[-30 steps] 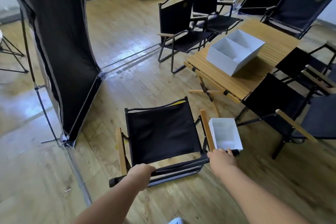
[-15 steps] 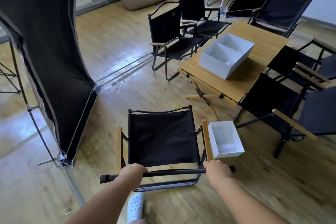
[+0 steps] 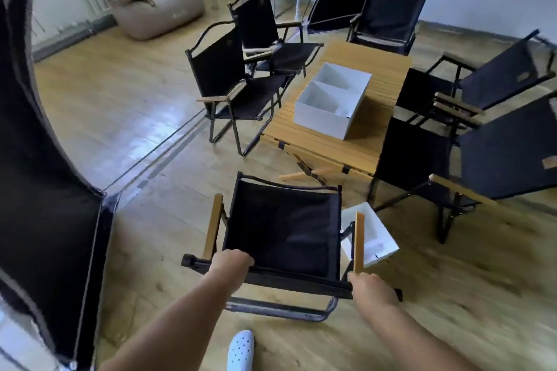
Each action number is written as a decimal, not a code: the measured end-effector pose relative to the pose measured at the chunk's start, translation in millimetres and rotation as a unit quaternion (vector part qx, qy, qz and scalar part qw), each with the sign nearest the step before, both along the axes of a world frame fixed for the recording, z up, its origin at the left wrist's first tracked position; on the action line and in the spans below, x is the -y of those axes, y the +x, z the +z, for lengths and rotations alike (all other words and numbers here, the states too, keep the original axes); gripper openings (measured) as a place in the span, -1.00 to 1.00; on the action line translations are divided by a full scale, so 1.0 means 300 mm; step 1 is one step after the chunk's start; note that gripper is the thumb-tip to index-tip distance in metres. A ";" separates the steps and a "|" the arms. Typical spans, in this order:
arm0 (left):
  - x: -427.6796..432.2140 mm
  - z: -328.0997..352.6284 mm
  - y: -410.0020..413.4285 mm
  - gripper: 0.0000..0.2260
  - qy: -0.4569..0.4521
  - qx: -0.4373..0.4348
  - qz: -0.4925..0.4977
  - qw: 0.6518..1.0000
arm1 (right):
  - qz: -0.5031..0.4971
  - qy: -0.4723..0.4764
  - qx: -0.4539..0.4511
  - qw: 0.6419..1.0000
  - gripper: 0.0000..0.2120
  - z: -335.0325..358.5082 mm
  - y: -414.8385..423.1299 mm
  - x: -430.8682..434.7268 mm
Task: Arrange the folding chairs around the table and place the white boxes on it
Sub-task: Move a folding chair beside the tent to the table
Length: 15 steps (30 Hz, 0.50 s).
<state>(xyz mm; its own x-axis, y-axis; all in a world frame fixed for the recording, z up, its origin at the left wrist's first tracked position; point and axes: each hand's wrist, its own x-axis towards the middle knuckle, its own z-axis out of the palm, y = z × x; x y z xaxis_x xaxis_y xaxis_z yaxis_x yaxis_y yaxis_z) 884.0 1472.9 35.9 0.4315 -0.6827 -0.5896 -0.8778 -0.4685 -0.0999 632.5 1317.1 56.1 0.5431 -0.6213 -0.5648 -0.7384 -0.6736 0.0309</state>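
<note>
Black fabric stretches across the folding chair (image 3: 283, 229) that both hands grip by its top back bar, which runs side to side across the lower middle of the view. The left hand (image 3: 230, 263) is closed over the bar near its 9 o'clock end, and the right hand (image 3: 372, 285) is wrapped around it near the 3 o'clock end, just below the right wooden armrest (image 3: 358, 242).

The wooden table (image 3: 328, 144) lies at about 1 o'clock from the hands, its long axis running away toward 1 o'clock, with its near short end just beyond the chair's front edge (a folding leg brace shows under it). The chair's seat already faces that end, so I judge the coming move to be a straight push forward with a slight swing to the right; the right hand is the nearer one to the table.

A divided white box (image 3: 331, 99) already sits on the tabletop. A smaller white box (image 3: 375, 238) lies on the floor at 3 o'clock from the chair, close against the right armrest and partly hidden by it, so it could get nudged. 5 other chairs stand around the table.
</note>
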 end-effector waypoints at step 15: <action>0.096 -0.049 0.566 -0.58 0.027 0.029 -0.094 0.995 | -0.124 0.013 0.052 0.991 -0.75 -0.026 0.463 -0.157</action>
